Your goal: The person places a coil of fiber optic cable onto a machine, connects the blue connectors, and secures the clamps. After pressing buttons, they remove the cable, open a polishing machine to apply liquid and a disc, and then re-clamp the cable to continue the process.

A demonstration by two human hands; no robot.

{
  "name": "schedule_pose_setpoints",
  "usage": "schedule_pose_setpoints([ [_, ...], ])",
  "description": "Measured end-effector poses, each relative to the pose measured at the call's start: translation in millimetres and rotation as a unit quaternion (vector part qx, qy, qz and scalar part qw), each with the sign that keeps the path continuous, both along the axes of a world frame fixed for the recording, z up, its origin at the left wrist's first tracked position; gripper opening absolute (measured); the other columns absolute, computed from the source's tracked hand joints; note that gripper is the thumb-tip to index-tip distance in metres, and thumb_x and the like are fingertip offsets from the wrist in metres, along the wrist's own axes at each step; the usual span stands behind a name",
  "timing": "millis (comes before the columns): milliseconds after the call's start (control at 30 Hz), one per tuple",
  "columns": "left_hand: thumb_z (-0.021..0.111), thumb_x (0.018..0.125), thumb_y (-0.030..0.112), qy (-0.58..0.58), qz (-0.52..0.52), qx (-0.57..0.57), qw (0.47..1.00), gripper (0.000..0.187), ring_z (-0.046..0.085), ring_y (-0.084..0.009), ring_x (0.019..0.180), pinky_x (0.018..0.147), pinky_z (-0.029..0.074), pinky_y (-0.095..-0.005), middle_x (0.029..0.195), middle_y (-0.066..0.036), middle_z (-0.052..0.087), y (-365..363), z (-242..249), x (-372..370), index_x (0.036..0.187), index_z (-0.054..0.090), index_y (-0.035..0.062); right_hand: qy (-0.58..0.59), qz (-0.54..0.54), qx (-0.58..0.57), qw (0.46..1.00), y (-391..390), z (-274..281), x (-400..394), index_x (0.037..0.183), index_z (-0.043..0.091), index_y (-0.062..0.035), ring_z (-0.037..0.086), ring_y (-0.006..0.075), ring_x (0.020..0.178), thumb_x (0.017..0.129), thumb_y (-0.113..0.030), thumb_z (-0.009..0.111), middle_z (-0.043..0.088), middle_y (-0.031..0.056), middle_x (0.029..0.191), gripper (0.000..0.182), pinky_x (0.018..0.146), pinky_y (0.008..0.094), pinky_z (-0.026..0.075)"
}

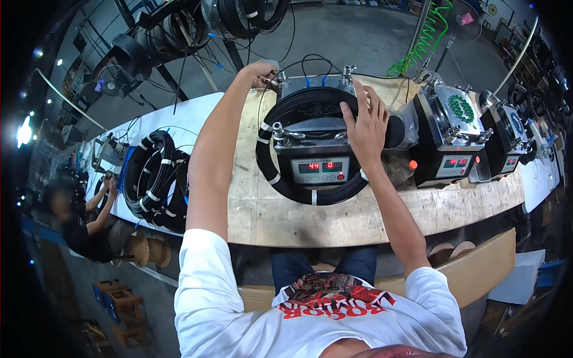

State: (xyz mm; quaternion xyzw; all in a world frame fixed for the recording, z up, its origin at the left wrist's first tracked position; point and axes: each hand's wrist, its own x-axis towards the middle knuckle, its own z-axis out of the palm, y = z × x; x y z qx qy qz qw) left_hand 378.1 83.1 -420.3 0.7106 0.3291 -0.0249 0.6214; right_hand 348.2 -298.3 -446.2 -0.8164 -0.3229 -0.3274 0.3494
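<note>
In front of me stands a black machine with a lit digital panel (320, 171) showing red digits. A large coil of black cable (271, 170), bound with white ties, hangs around it. At the machine's back left corner, my left hand (261, 76) has its fingers curled together by the metal clamp; what they pinch is too small to make out. My right hand (368, 122) lies open with fingers spread at the right side of the coil and machine top. Two blue-ended cables (308, 80) stand at the machine's rear.
Two similar machines, one with a green ring (460, 109) and one with a blue ring (517, 123), stand to the right. An orange-capped bottle (399, 169) is beside mine. More cable coils (149, 179) lie left, near another person (80, 221). Cable reels (173, 39) hang behind.
</note>
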Motion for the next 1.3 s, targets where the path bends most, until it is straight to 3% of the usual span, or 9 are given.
schedule_pose_setpoints([
  [200,0.072,0.096,0.040,-0.144,0.109,-0.004,0.984,0.037,0.066,-0.0169,0.077,0.065,0.054,-0.0328,0.093,-0.004,0.069,-33,-18,-36,0.111,0.067,0.0060,-0.012,-0.015,-0.001,1.000,1,0,-1,0.151,0.048,-0.0256,0.050,0.0285,0.125,0.101,-0.043,0.058,0.052,0.0069,0.134,0.053,0.104,0.0459,0.039],
  [300,0.071,0.097,0.034,-0.176,0.135,-0.012,0.975,0.035,0.065,-0.0151,0.085,0.073,0.052,-0.0387,0.107,-0.001,0.070,-34,-35,-37,0.123,0.064,0.0105,-0.003,-0.012,-0.002,1.000,0,0,0,0.150,0.048,-0.0253,0.050,0.0286,0.125,0.101,-0.044,0.058,0.052,0.0069,0.133,0.054,0.105,0.0458,0.039],
  [467,0.070,0.099,0.030,-0.355,0.104,-0.195,0.909,0.056,0.068,-0.0151,0.087,0.070,0.051,-0.0342,0.112,-0.005,0.071,-40,-51,-45,0.145,0.046,0.0086,-0.005,0.004,0.004,1.000,0,-3,2,0.149,0.049,-0.0239,0.051,0.0311,0.122,0.101,-0.045,0.059,0.052,0.0095,0.131,0.053,0.102,0.0468,0.040],
  [600,0.074,0.097,0.025,-0.284,0.203,-0.133,0.928,0.038,0.070,-0.0186,0.076,0.060,0.055,-0.0317,0.099,-0.007,0.071,-41,-53,-39,0.124,0.059,0.0025,-0.009,0.010,0.012,1.000,0,-1,1,0.147,0.050,-0.0223,0.053,0.0318,0.119,0.101,-0.044,0.060,0.054,0.0102,0.127,0.052,0.100,0.0470,0.041],
  [700,0.076,0.095,0.025,-0.366,0.145,-0.164,0.905,0.034,0.071,-0.0188,0.076,0.059,0.054,-0.0275,0.093,-0.007,0.071,-14,-79,-24,0.117,0.063,0.0019,-0.015,0.005,0.013,1.000,0,0,2,0.146,0.051,-0.0207,0.053,0.0311,0.118,0.100,-0.045,0.060,0.054,0.0098,0.126,0.052,0.099,0.0461,0.041],
  [833,0.075,0.095,0.019,-0.406,0.204,-0.242,0.857,0.022,0.066,-0.0143,0.067,0.059,0.054,-0.0258,0.085,-0.008,0.070,-49,-56,-35,0.106,0.067,0.0013,-0.011,0.007,0.016,1.000,1,-1,3,0.145,0.052,-0.0193,0.053,0.0305,0.117,0.100,-0.045,0.061,0.054,0.0096,0.126,0.053,0.098,0.0453,0.041],
  [1033,0.069,0.100,0.023,-0.362,0.099,-0.167,0.912,0.022,0.064,-0.0114,0.071,0.063,0.051,-0.0232,0.088,-0.004,0.070,-14,-72,-26,0.111,0.067,0.0038,-0.008,0.007,0.019,1.000,1,-2,2,0.145,0.052,-0.0188,0.053,0.0302,0.117,0.099,-0.046,0.061,0.054,0.0097,0.125,0.054,0.098,0.0447,0.041],
  [1200,0.062,0.104,0.030,-0.245,0.108,-0.005,0.963,0.051,0.064,-0.0150,0.108,0.084,0.050,-0.0301,0.124,-0.008,0.067,-50,-33,-57,0.150,0.048,0.0160,-0.008,0.007,0.019,1.000,0,-3,3,0.145,0.052,-0.0188,0.053,0.0305,0.117,0.100,-0.047,0.060,0.055,0.0100,0.126,0.054,0.098,0.0448,0.041],
  [1300,0.061,0.104,0.035,-0.276,0.077,0.092,0.954,0.052,0.064,-0.0150,0.105,0.085,0.050,-0.0287,0.125,-0.010,0.068,-70,-20,-84,0.149,0.049,0.0119,-0.011,0.008,0.022,1.000,1,-5,5,0.144,0.052,-0.0193,0.053,0.0309,0.118,0.100,-0.048,0.059,0.055,0.0102,0.126,0.053,0.098,0.0453,0.041],
])
